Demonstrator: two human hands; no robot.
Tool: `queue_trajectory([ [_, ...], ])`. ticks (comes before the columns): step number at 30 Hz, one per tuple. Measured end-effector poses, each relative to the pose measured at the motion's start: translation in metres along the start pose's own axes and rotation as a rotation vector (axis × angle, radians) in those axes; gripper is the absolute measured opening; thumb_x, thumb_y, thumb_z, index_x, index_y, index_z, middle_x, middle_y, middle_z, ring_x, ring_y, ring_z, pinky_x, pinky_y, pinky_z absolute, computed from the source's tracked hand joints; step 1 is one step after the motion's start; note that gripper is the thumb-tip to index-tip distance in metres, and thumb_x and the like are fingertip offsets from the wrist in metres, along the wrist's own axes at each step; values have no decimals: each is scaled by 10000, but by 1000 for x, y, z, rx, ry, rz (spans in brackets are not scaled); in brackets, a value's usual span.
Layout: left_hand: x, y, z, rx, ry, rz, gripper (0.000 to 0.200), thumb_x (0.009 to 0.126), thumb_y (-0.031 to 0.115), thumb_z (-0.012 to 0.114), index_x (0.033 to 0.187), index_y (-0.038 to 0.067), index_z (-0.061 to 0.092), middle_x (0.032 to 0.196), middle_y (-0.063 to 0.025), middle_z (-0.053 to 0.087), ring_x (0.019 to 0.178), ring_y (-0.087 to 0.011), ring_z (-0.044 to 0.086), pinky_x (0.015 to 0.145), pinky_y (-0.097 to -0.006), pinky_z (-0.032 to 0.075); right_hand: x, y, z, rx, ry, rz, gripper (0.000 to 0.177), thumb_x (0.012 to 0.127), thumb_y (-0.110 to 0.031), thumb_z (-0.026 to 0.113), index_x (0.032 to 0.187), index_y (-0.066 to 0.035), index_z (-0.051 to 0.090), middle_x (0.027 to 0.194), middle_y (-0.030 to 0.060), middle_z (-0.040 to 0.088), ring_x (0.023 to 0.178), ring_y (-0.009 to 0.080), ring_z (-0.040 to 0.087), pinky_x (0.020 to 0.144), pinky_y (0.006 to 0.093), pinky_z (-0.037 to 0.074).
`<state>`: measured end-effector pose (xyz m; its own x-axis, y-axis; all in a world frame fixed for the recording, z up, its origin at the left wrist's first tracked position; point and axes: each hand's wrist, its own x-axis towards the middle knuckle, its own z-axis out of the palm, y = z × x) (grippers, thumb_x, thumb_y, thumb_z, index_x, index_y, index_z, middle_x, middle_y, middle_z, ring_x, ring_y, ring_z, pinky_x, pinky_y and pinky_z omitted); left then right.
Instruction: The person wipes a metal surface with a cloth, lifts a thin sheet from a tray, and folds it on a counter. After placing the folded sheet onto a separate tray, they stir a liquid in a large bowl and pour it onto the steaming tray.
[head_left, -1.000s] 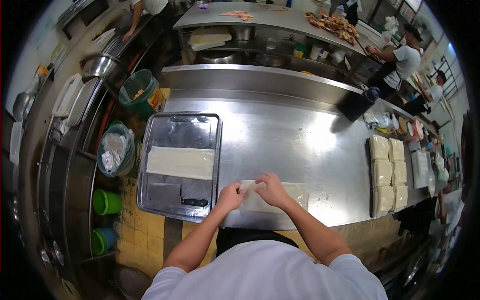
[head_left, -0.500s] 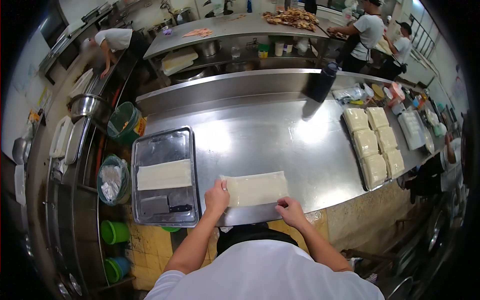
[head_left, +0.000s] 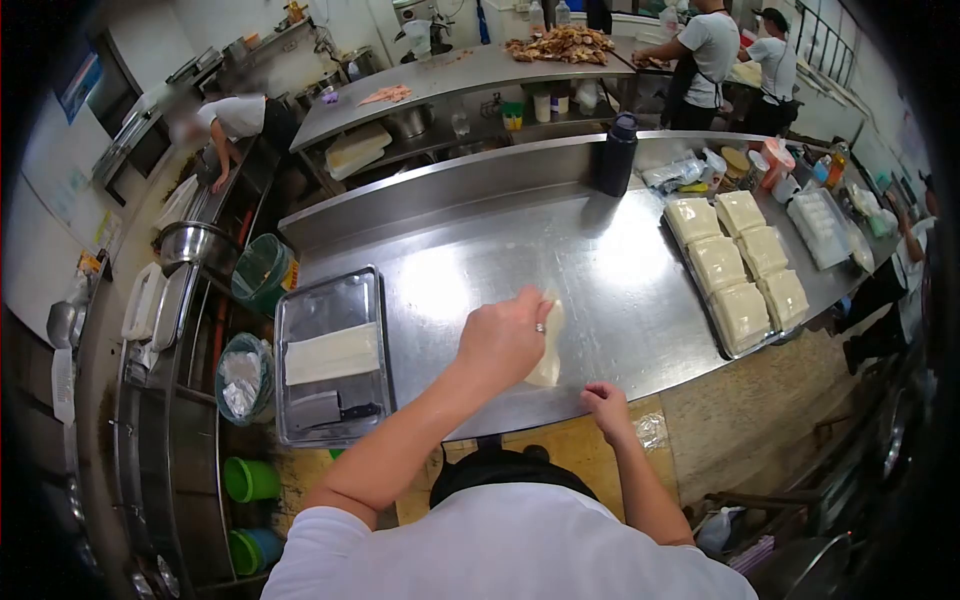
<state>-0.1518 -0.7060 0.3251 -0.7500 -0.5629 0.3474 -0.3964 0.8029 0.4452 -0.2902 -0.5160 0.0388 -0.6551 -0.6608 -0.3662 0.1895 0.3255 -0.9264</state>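
My left hand [head_left: 508, 338] is over the steel counter [head_left: 440, 340], its fingers closed on the edge of a pale dough sheet [head_left: 546, 365]. The sheet hangs partly folded, and my hand hides much of it. Near the counter's front edge my right hand [head_left: 606, 405] has its fingers curled together, apart from the sheet, with nothing visible in them. To the left, a metal tray [head_left: 330, 293] holds another flat dough sheet [head_left: 333, 354] and a cleaver [head_left: 332, 411] with a dark handle.
Folded dough squares [head_left: 718, 262] fill a tray on the right. A dark bottle [head_left: 618, 157] stands by the back ledge. Jars and packages [head_left: 745, 172] crowd the right rear. Bins [head_left: 265, 275] line the left side. Other people [head_left: 700, 65] work around the room.
My left hand has lifted the dough sheet's left end and carried it right and away from me, folding it. My right hand has let go of the sheet's near right corner.
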Motion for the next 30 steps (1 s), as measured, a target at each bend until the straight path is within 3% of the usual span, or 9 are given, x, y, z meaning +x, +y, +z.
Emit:
queue_trajectory([
  [5,11,20,-30,4,36,88,181,984,205,628,916,38,622,628,-203,633,599,-421,653,556,-496,510,7,-22,10,547,-48,216,282,914,-92,706,1176,-11,638,988,58,683,840,172,641,736,316,515],
  [8,8,9,-59,-19,71,83,177,986,201,623,930,33,633,639,-213,631,609,-425,652,564,-497,503,30,-1,19,1051,-423,86,348,930,-96,678,1253,2,595,1100,86,689,956,222,669,855,382,541],
  [11,-7,-23,-90,-33,65,-34,176,988,197,613,940,29,635,666,-228,634,643,-438,652,593,-509,496,11,-45,47,1031,-465,94,378,940,-123,672,1285,8,589,1203,125,686,1082,273,672,965,444,529],
  [14,-36,-81,-115,-8,36,-204,182,989,198,605,941,24,632,709,-248,642,696,-458,648,636,-531,489,9,-51,76,899,-580,133,379,948,-105,662,1300,17,593,1244,143,685,1124,284,673,971,435,539],
  [21,-169,-303,-115,72,47,-637,226,996,232,580,941,18,627,820,-279,668,815,-502,641,717,-586,475,-9,-55,218,135,-359,203,206,978,-44,611,1147,45,685,1038,113,730,893,190,693,840,349,564],
  [22,-189,-330,-115,74,30,-713,237,1001,247,569,944,24,625,834,-277,676,826,-504,642,734,-598,475,-17,-66,246,180,-386,162,206,961,-2,588,1138,35,687,1013,99,725,818,167,673,742,316,556],
  [25,-240,-393,-117,38,93,-826,244,1004,262,563,962,31,630,845,-270,681,836,-516,636,728,-600,471,-15,-79,316,-12,-421,125,212,961,-4,582,1140,29,689,979,93,722,797,167,675,704,311,556],
  [30,-277,-472,-128,4,156,-897,250,1006,269,564,966,31,629,859,-278,679,856,-522,634,734,-597,471,-2,-111,408,-77,-431,78,211,966,-9,568,1132,31,691,930,83,715,745,154,660,656,320,556],
])
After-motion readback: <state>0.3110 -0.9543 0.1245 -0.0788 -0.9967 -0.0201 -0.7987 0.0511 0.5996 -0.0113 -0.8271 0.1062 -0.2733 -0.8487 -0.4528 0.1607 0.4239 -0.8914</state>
